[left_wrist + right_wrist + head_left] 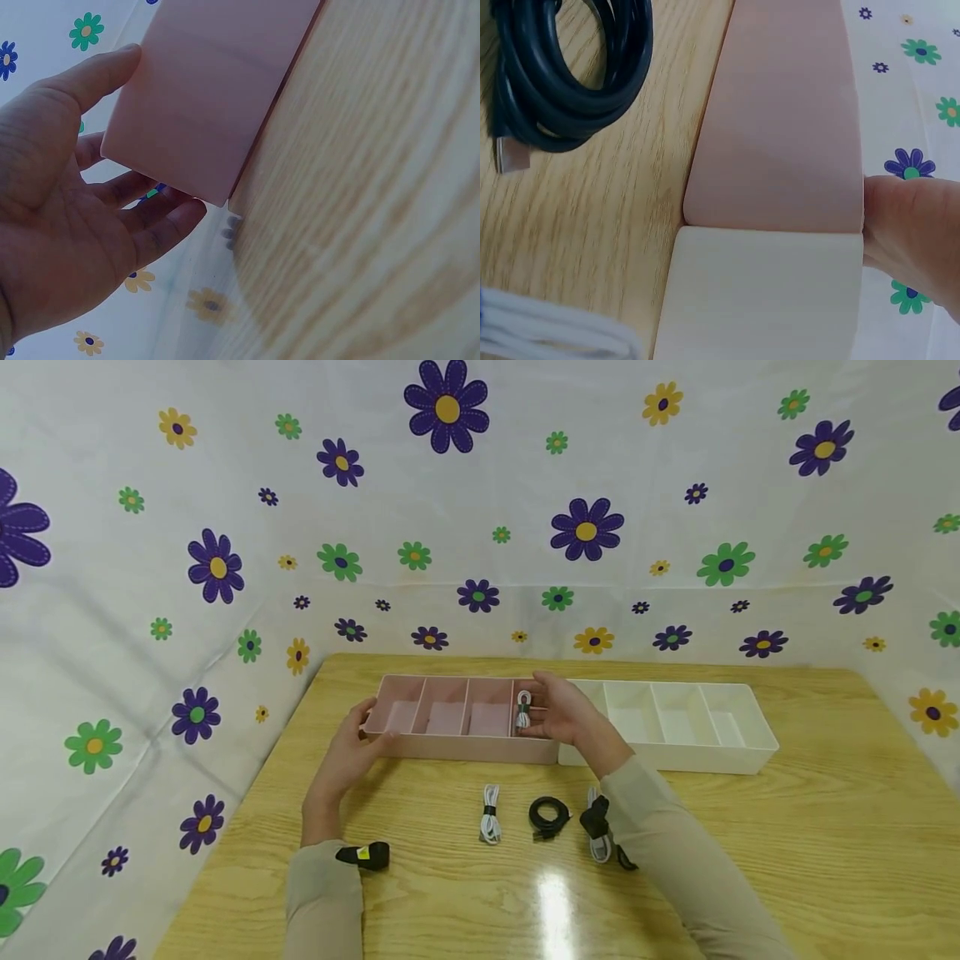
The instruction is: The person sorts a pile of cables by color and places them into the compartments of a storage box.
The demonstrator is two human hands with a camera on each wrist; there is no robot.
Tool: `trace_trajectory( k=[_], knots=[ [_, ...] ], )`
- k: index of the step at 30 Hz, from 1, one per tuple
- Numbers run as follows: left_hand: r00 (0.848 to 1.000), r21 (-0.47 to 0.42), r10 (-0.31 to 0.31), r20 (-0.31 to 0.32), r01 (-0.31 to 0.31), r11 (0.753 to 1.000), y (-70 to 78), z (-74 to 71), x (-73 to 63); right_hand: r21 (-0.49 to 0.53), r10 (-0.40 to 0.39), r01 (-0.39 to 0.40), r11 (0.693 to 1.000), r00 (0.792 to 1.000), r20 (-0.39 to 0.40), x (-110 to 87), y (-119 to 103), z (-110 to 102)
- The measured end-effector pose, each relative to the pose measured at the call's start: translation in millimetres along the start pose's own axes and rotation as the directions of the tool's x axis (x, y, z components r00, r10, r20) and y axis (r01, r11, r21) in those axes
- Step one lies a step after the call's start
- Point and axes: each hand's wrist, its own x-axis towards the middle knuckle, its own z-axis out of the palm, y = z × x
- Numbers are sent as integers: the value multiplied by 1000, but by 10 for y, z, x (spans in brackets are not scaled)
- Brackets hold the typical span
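Note:
A long pink divided box (465, 748) stands on the table. My left hand (348, 752) grips its left end, thumb at the near rim and the other fingers about the end wall; the left wrist view shows that end wall close up. My right hand (562, 710) reaches into the rightmost pink compartment, fingers extended beside a white bundled cable (523, 706) with a dark tie. Fingertips overlap the cable's edge. In the right wrist view only part of the right hand (915, 232) shows beyond the box rim, and that cable is hidden behind the wall.
A white divided box (675, 758) adjoins the pink one on the right. In front lie a white tied cable (490, 814), a coiled black cable (549, 817), and another white cable (600, 847) partly covered by the right wrist gear. A flowered cloth (510, 485) hangs behind the table.

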Motion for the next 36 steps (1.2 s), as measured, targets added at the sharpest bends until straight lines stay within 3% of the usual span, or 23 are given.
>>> trace_trajectory(
  k=[12, 24, 36],
  knots=[
    [1000, -7, 20, 10, -20, 1000, 28, 5, -12, 32, -4, 6, 999, 997, -76, 53, 54, 41],
    [1000, 7, 19, 5, -19, 1000, -27, 0, 21, 37, 8, -7, 999, 1000, -24, 27, 40, 27],
    [1000, -3, 22, 12, -22, 1000, 24, -8, -25, 30, 8, -9, 1000, 1000, 22, -58, -10, 11]
  ],
)
